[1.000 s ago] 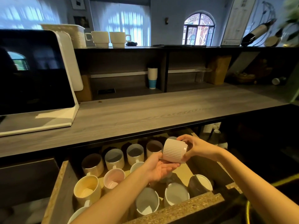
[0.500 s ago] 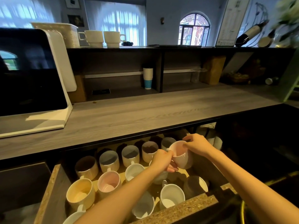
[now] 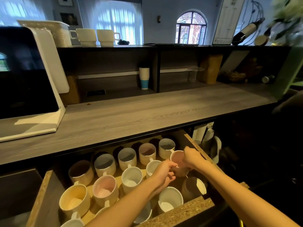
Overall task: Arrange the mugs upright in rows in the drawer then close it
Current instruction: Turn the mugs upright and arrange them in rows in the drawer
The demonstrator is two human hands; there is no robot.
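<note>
An open chipboard drawer (image 3: 177, 212) under the counter holds several mugs, most standing upright in rows. Both hands hold one pale mug (image 3: 177, 159) with a pinkish inside, upright, low at the drawer's right side. My right hand (image 3: 191, 158) grips its rim and right wall. My left hand (image 3: 164, 173) closes around its handle side. A dark mug (image 3: 193, 187) with a white inside lies tilted just in front of it. Upright near the front stand a yellow mug (image 3: 74, 199), a pink mug (image 3: 105, 188) and a white mug (image 3: 169, 201).
The grey wooden counter (image 3: 131, 117) overhangs the back of the drawer. A white-framed screen (image 3: 27, 74) stands on it at the left. Shelves behind hold stacked paper cups (image 3: 144, 77) and two cream cups (image 3: 96, 36). Paper cup stacks (image 3: 205, 133) lean to the right of the drawer.
The held mug went from upside down above the drawer to upright, and both hands lowered it into the drawer's right side, behind the tilted dark mug.
</note>
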